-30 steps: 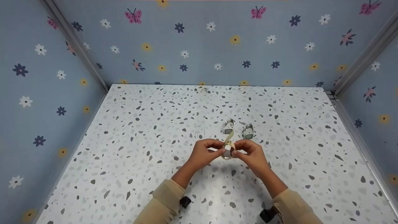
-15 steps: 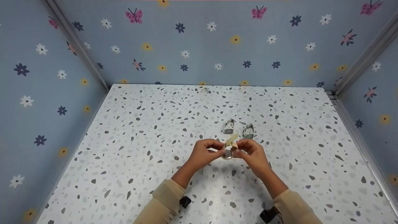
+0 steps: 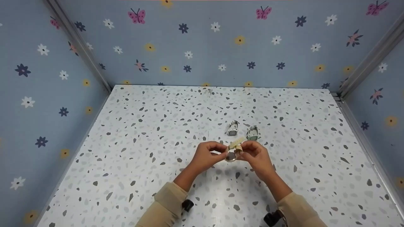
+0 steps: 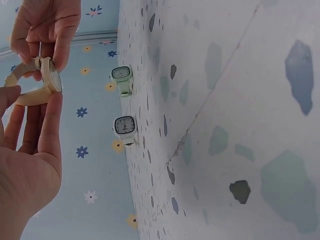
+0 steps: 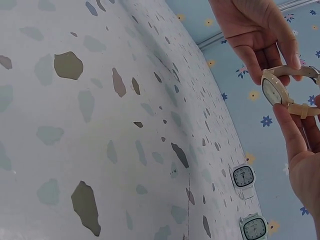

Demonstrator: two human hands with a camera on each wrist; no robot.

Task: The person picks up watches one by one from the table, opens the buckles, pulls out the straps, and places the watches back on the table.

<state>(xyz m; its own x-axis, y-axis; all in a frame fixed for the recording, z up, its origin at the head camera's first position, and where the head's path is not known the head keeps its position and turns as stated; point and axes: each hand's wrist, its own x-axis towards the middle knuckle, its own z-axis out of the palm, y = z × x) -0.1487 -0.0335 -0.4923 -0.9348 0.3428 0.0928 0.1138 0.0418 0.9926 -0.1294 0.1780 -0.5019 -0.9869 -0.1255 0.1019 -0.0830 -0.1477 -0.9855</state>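
Note:
A cream-strapped wristwatch (image 3: 231, 155) is held up above the table between both hands. My left hand (image 3: 206, 155) pinches it from the left between thumb and fingers. From the right, my right hand (image 3: 257, 157) pinches the strap near its ends. The strap curves into a loop behind the case, and one end sticks out toward the upper right. In the right wrist view the watch's dial (image 5: 272, 92) faces the table side and a metal buckle (image 5: 313, 75) shows on the strap. Whether the buckle is fastened cannot be told.
Beyond the hands, a white watch (image 3: 233, 128) and a pale green watch (image 3: 252, 133) stand on the speckled table (image 3: 151, 132). Blue panels with flowers and butterflies (image 3: 202, 41) enclose the back and both sides.
The strap's free end has swung from nearly upright over to the right and now lies lower. Right fingers have shifted slightly on the strap; the left hand has stayed put.

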